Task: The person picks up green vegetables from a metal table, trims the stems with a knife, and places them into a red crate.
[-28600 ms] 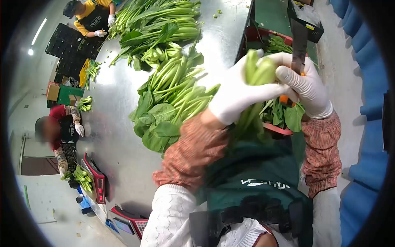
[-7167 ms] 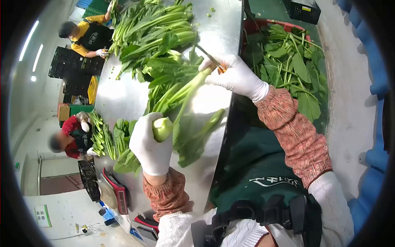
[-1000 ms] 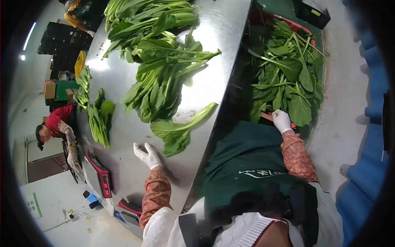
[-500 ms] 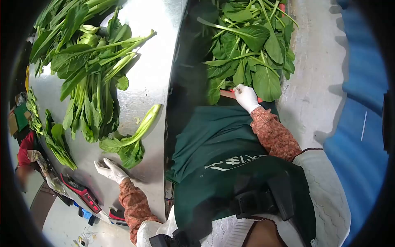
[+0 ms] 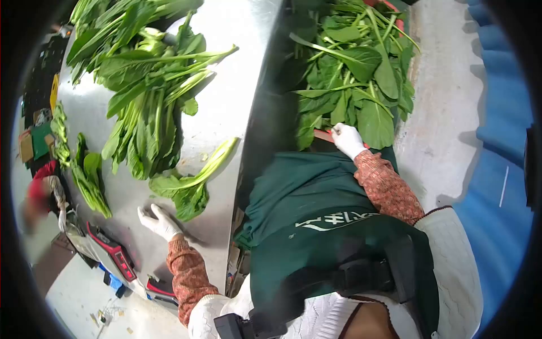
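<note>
My left hand [image 5: 159, 223], in a white glove, hovers over or rests on the metal table with fingers apart and nothing in them. Just beyond its fingertips lies a small bunch of leafy greens [image 5: 195, 186], pale stems pointing up and right. My right hand [image 5: 348, 140], also white-gloved, is closed at the near edge of a red crate [image 5: 324, 135]. Its fingers are curled together, and I cannot make out what is between them. Loose greens [image 5: 361, 68] heap up in the crate, right in front of that hand.
A large pile of greens [image 5: 149, 85] covers the upper part of the metal table [image 5: 223, 121]. More bunches [image 5: 87, 183] lie at its left edge. Red-and-black scales [image 5: 113, 251] stand at lower left. Another person [image 5: 48, 189] is at the far left. Blue sheeting [image 5: 505, 169] hangs at right.
The whole view has shifted a little to the right. Against the table and crate, both hands stay nearly where they were, the left still with spread fingers, the right still at the crate's edge.
</note>
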{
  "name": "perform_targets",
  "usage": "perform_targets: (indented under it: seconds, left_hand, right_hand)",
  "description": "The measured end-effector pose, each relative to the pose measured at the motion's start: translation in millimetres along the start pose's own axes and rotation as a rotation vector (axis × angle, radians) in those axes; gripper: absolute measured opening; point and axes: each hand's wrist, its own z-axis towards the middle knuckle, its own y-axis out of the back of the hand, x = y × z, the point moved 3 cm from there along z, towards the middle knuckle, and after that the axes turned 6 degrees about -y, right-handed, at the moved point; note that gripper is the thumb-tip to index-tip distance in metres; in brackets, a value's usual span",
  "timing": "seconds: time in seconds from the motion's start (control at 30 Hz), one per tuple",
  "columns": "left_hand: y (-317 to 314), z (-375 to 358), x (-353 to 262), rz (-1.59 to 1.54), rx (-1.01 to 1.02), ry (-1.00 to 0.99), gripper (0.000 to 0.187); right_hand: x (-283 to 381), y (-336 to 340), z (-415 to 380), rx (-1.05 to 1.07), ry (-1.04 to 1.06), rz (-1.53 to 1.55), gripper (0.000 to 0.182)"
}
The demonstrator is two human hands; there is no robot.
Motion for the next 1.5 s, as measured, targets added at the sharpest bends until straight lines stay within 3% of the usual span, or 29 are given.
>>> perform_targets:
  seconds: [0.3,0.63,0.93,1.1,1.27,1.37,1.4,1.5]
  left_hand:
    - [-4,-2,-9,-0.087,-0.028,0.04,0.053]
    - [-4,1,-10,0.123,-0.02,-0.04,0.051]
    - [-3,0,-6,0.076,-0.037,-0.046,0.049]
    - [-2,0,2,0.135,-0.08,-0.166,0.05]
    - [-2,0,1,-0.035,-0.125,-0.053,0.052]
    - [6,-4,-17,-0.14,-0.245,0.137,0.05]
    - [3,-6,-31,-0.155,-0.315,-0.02,0.045]
    - [-6,-38,-165,-0.056,-0.073,-0.544,0.031]
  right_hand:
    - [6,7,-5,0.033,0.036,-0.01,0.021]
    - [20,21,4,0.224,-0.004,-0.124,0.024]
    - [13,14,10,0.126,0.032,-0.091,0.025]
    - [13,12,6,0.168,0.021,-0.029,0.026]
    - [9,8,4,0.094,0.088,-0.014,0.026]
    - [15,19,-6,0.177,0.024,0.059,0.027]
    - [12,16,-5,0.174,0.04,0.079,0.027]
    - [10,16,-6,0.134,0.059,0.084,0.027]
